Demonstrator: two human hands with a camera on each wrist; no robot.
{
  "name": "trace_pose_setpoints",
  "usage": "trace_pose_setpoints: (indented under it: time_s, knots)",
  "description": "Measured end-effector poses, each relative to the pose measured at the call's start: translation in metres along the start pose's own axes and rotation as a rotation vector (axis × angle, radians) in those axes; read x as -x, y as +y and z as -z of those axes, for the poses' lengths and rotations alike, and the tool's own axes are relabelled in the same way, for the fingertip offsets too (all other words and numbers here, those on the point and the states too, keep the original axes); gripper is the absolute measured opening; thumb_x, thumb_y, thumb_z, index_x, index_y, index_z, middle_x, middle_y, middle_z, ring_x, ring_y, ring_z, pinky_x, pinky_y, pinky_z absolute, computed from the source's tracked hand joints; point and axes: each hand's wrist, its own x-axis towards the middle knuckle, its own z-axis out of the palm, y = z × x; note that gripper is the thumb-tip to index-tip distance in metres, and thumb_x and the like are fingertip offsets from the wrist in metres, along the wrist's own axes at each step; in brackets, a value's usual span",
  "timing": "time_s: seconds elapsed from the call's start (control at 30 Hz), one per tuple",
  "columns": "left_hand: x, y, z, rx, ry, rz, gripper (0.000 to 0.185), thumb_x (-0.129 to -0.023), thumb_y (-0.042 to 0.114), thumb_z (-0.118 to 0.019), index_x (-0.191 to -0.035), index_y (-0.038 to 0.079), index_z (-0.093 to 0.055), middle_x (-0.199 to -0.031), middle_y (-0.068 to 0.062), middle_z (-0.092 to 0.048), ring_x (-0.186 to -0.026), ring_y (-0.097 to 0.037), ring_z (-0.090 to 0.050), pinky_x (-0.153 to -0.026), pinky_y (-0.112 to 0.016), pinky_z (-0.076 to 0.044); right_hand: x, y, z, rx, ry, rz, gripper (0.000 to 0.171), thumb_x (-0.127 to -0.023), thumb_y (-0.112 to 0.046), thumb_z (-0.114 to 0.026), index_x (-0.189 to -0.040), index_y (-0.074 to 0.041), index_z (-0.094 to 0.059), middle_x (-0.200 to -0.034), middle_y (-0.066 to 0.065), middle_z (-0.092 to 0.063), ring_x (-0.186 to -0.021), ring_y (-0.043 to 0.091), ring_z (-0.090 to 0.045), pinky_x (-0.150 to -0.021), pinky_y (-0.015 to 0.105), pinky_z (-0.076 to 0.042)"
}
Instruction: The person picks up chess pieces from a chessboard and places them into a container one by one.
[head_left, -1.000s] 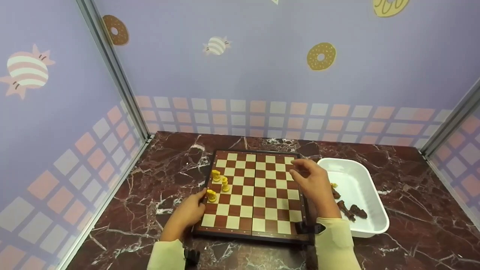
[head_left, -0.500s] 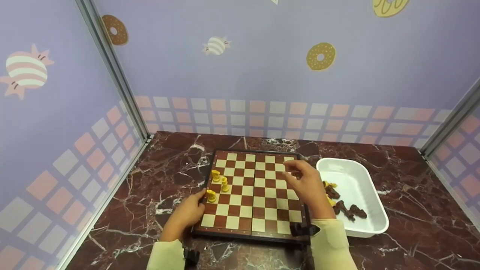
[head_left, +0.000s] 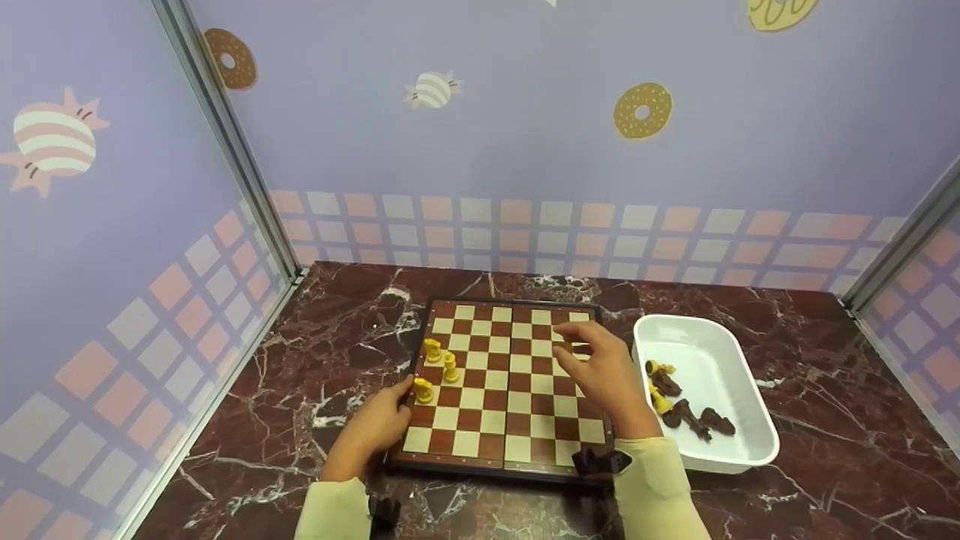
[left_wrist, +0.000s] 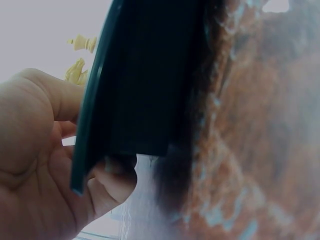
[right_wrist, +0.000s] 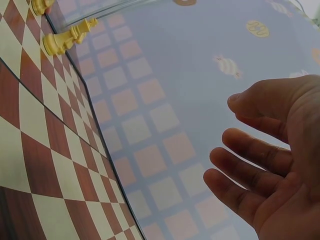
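A brown and cream chessboard [head_left: 517, 405] lies on the marble table. Three yellow pieces [head_left: 448, 368] stand near its left edge. My left hand [head_left: 377, 424] grips that left edge, thumb on top and fingers curled under the dark rim [left_wrist: 145, 80]; in the left wrist view the left hand [left_wrist: 45, 165] fills the lower left. My right hand [head_left: 600, 373] hovers over the board's right half, fingers loosely spread and holding nothing. The right wrist view shows the right hand [right_wrist: 265, 160] empty above the board [right_wrist: 40, 150], with a yellow piece [right_wrist: 67, 39] far off.
A white tray [head_left: 675, 321] sits just right of the board, holding brown pieces [head_left: 694, 420] and a few yellow pieces [head_left: 658, 400]. Purple patterned walls close in the table on the left, back and right. Bare marble [head_left: 345, 322] lies left of the board.
My right hand has drifted left from the board's right edge by the tray toward the board's middle, uncovering the pieces in the tray. The left hand and board have not moved.
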Motion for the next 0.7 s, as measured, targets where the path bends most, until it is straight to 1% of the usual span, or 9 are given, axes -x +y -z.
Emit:
trace_pose_setpoints:
  time_s: [0.07, 0.2, 0.3, 0.37, 0.43, 0.53, 0.6, 0.7]
  knots:
    - [0.000, 0.000, 0.000, -0.003, 0.000, -0.001, 0.058, -0.089, 0.004, -0.047, -0.146, 0.002, -0.042, -0.139, -0.027, -0.051, -0.112, -0.033, -0.059, -0.089, -0.048, -0.047, 0.001, -0.001, -0.001, -0.014, -0.005, 0.007, 0.027, -0.086, -0.015, -0.072, -0.113, -0.015, -0.070, -0.111, 0.002, -0.067, -0.101, 0.020, -0.065, -0.087, 0.037, -0.054]
    - [-0.001, 0.000, 0.000, -0.008, -0.002, -0.003, 0.058, -0.088, 0.003, -0.046, -0.146, 0.002, -0.041, -0.139, -0.027, -0.051, -0.111, -0.031, -0.058, -0.086, -0.046, -0.046, 0.001, -0.002, -0.003, -0.036, -0.002, 0.042, 0.027, -0.085, -0.011, -0.072, -0.111, -0.011, -0.070, -0.108, 0.005, -0.068, -0.097, 0.022, -0.065, -0.084, 0.037, -0.055]
    - [-0.001, 0.000, 0.000, -0.006, 0.001, -0.005, 0.058, -0.088, 0.003, -0.046, -0.146, 0.002, -0.041, -0.140, -0.026, -0.051, -0.115, -0.032, -0.057, -0.088, -0.046, -0.046, 0.000, -0.003, -0.006, -0.043, -0.005, 0.071, 0.027, -0.084, -0.008, -0.073, -0.110, -0.007, -0.069, -0.104, 0.009, -0.068, -0.094, 0.025, -0.066, -0.083, 0.040, -0.056]
    - [-0.001, 0.001, 0.000, -0.007, 0.004, -0.007, 0.058, -0.088, 0.003, -0.047, -0.146, 0.002, -0.042, -0.139, -0.027, -0.051, -0.119, -0.034, -0.056, -0.092, -0.048, -0.046, 0.000, -0.003, -0.009, -0.042, -0.010, 0.074, 0.028, -0.083, -0.007, -0.073, -0.110, -0.008, -0.070, -0.104, 0.009, -0.068, -0.092, 0.026, -0.066, -0.082, 0.040, -0.056]
    - [-0.001, 0.001, 0.000, -0.007, 0.006, -0.008, 0.058, -0.088, 0.003, -0.047, -0.146, 0.002, -0.042, -0.138, -0.027, -0.051, -0.119, -0.034, -0.056, -0.094, -0.050, -0.046, 0.001, -0.003, -0.012, -0.039, -0.023, 0.071, 0.028, -0.083, -0.008, -0.073, -0.111, -0.009, -0.069, -0.104, 0.008, -0.068, -0.092, 0.026, -0.066, -0.084, 0.041, -0.055]
    - [-0.001, 0.001, 0.000, -0.008, 0.006, -0.007, 0.058, -0.088, 0.003, -0.047, -0.146, 0.001, -0.042, -0.138, -0.028, -0.052, -0.112, -0.032, -0.059, -0.091, -0.049, -0.047, 0.002, -0.006, -0.015, -0.028, -0.043, 0.060, 0.029, -0.084, -0.010, -0.073, -0.112, -0.012, -0.069, -0.109, 0.007, -0.067, -0.096, 0.026, -0.066, -0.086, 0.039, -0.055]
    - [-0.001, 0.001, 0.000, -0.009, 0.003, -0.007, 0.058, -0.088, 0.003, -0.047, -0.146, 0.002, -0.042, -0.138, -0.028, -0.051, -0.109, -0.031, -0.059, -0.089, -0.048, -0.047, 0.003, -0.007, -0.016, -0.020, -0.057, 0.059, 0.029, -0.085, -0.012, -0.072, -0.113, -0.013, -0.068, -0.112, 0.006, -0.067, -0.099, 0.026, -0.065, -0.088, 0.040, -0.054]
    - [-0.001, 0.000, 0.000, -0.013, 0.005, -0.006, 0.058, -0.088, 0.004, -0.048, -0.146, 0.002, -0.042, -0.138, -0.028, -0.052, -0.115, -0.033, -0.058, -0.093, -0.050, -0.047, 0.004, -0.010, -0.018, -0.011, -0.073, 0.056, 0.028, -0.086, -0.014, -0.071, -0.114, -0.014, -0.068, -0.112, 0.006, -0.067, -0.100, 0.025, -0.064, -0.088, 0.043, -0.053]
